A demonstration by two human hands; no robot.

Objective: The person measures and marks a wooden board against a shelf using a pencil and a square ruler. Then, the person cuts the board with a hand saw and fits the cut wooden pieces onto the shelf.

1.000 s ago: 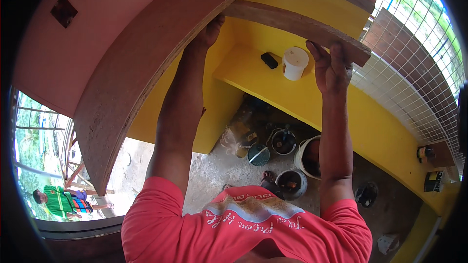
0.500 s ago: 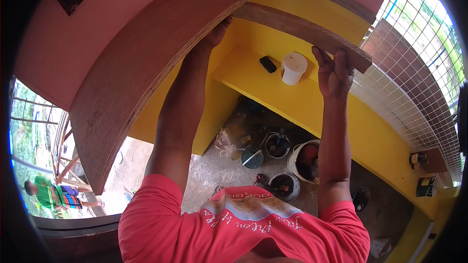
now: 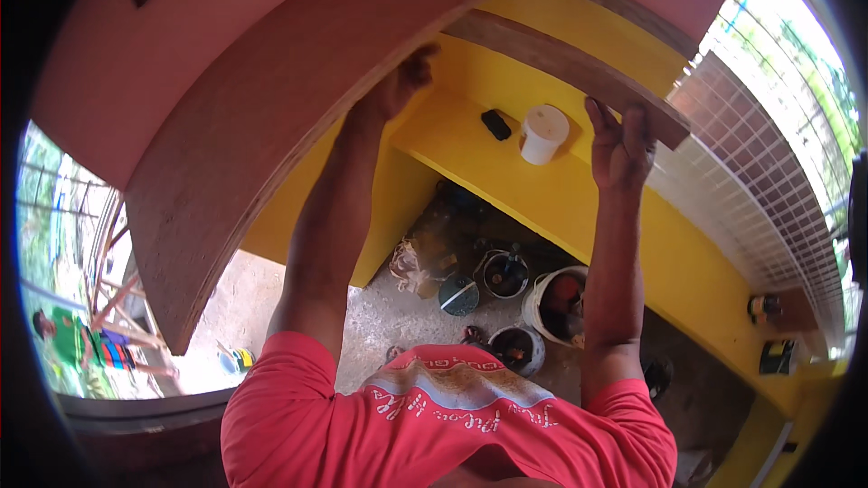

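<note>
A narrow wooden board (image 3: 561,52) runs overhead from a large curved wooden panel (image 3: 298,72) toward the right. My right hand (image 3: 621,146) grips this board from below near its right end, with the fingers up against its edge. Close to the board's left end, my left hand (image 3: 402,86) is raised beside the panel's lower edge. Its fingers look spread and hold nothing I can see, though motion blurs them.
A white tub (image 3: 544,134) and a small black block (image 3: 495,124) rest on a yellow ledge (image 3: 452,149). Several buckets, one a white bucket (image 3: 540,303), stand on the floor below. Wire mesh (image 3: 768,145) lines the right side. A person in green (image 3: 77,339) is far left.
My left hand has come down slightly from the corner between board and panel, and its fingers have spread. My right hand keeps its grip on the board. The view has shifted a little.
</note>
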